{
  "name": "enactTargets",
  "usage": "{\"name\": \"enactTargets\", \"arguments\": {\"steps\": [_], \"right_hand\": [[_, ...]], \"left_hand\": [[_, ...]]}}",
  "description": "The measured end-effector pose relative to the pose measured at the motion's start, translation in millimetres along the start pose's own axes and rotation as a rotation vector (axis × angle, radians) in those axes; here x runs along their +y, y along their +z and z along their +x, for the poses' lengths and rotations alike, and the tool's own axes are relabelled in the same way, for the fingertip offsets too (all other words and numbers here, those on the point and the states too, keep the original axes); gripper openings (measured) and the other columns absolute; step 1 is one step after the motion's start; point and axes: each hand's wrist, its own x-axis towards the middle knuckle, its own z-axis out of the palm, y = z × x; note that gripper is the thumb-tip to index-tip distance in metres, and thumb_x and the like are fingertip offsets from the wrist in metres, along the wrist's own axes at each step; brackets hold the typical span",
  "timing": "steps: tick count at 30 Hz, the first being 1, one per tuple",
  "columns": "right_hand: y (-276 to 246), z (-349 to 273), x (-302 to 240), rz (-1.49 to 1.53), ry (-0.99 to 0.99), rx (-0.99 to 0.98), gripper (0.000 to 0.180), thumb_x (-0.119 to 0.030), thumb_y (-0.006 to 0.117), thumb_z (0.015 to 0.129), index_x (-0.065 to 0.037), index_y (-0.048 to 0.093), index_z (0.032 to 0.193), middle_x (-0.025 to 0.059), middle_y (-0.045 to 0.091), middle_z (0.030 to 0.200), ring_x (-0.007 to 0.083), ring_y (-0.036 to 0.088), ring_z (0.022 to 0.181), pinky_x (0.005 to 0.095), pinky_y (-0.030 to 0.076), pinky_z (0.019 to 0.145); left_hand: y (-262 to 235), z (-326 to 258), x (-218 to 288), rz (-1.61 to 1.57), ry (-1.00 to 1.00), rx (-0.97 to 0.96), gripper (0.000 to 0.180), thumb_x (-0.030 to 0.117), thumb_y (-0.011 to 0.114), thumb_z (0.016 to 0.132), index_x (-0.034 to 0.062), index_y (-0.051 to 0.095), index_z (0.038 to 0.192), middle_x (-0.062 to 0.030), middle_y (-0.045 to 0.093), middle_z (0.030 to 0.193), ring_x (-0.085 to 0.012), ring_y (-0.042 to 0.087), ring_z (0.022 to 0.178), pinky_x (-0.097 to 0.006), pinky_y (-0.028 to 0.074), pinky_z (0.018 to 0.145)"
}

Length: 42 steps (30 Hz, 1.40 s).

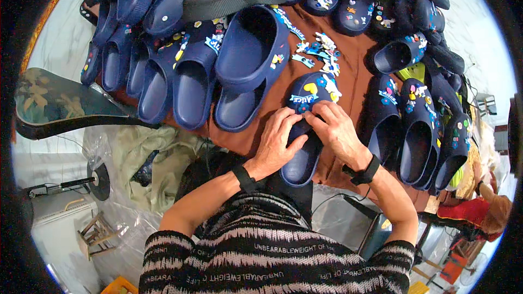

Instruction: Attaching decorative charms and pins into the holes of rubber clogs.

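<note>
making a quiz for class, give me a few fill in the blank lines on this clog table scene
Both hands, left hand and right hand, press on one clog coloured dark ____.
The cloth under the clogs is ____.
Each wrist wears a ____ band.
The loose charms lie ____ the held clog.

Missing: blue; brown; black; beyond
</note>
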Motion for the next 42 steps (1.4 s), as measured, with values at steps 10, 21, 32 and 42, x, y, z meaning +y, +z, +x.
{"name": "enactTargets", "arguments": {"steps": [10, 21, 32, 42], "right_hand": [[-1, -2, 3, 0.102, -0.026, 0.006, 0.029, -0.009, 0.06, 0.081, -0.003, 0.063, 0.109, 0.0122, 0.058, 0.107, 0.0314, 0.058, 0.106, 0.0423, 0.049, 0.094], [0, 5, 3, 0.125, -0.024, -0.005, 0.026, -0.007, 0.064, 0.078, -0.003, 0.062, 0.104, 0.012, 0.057, 0.105, 0.0317, 0.058, 0.103, 0.0427, 0.049, 0.09], [6, 18, 9, -0.062, -0.039, -0.08, 0.022, -0.014, 0.061, 0.081, -0.008, 0.065, 0.101, 0.0072, 0.06, 0.1, 0.027, 0.057, 0.106, 0.0398, 0.047, 0.092], [-22, 36, 20, 0.288, 0.169, -0.343, 0.025, -0.022, 0.071, 0.083, -0.007, 0.071, 0.103, 0.0148, 0.067, 0.105, 0.0355, 0.059, 0.108, 0.0467, 0.048, 0.093]], "left_hand": [[-11, 13, -7, -0.149, 0.005, -0.021, 0.031, 0.013, 0.052, 0.098, 0.0006, 0.056, 0.127, -0.0203, 0.05, 0.13, -0.0366, 0.05, 0.123, -0.042, 0.039, 0.108], [-14, 26, -7, 0.158, 0.036, -0.117, 0.039, 0.014, 0.055, 0.096, 0.0053, 0.057, 0.134, -0.0172, 0.051, 0.132, -0.0364, 0.05, 0.122, -0.046, 0.041, 0.103], [-13, 14, -5, 0.092, -0.021, -0.166, 0.046, 0.026, 0.054, 0.098, -0.004, 0.052, 0.133, -0.0216, 0.046, 0.138, -0.0399, 0.046, 0.127, -0.047, 0.037, 0.108], [-4, -1, -2, 0.032, -0.034, -0.112, 0.064, 0.029, 0.069, 0.09, -0.0039, 0.044, 0.138, -0.0243, 0.04, 0.145, -0.0407, 0.04, 0.134, -0.046, 0.034, 0.113]]}}
